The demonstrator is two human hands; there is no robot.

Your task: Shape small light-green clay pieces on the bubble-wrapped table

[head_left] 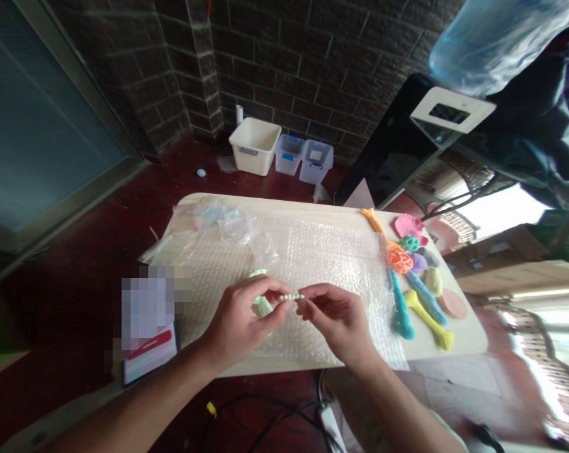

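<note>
A short pale green strip of small bead-like lumps (292, 297) is stretched between my two hands above the table. My left hand (247, 314) pinches its left end between thumb and forefinger. The right end sits in the pinched fingertips of my right hand (340, 318). Behind and inside the curl of the left fingers are pale green pieces (262, 307), partly hidden by that hand; whether they are held or lie on the table, I cannot tell. Bubble wrap (332, 258) lies flat on the light wooden table (275, 367) beneath both hands.
Soft-looking coloured shapes lie at the table's right, among them a yellow bone shape (428, 321) and a teal stick shape (401, 308). Clear plastic bags (223, 220) cover the back left. Bins, including a white bin (256, 148), stand on the floor beyond. Cables (275, 409) run below the front edge.
</note>
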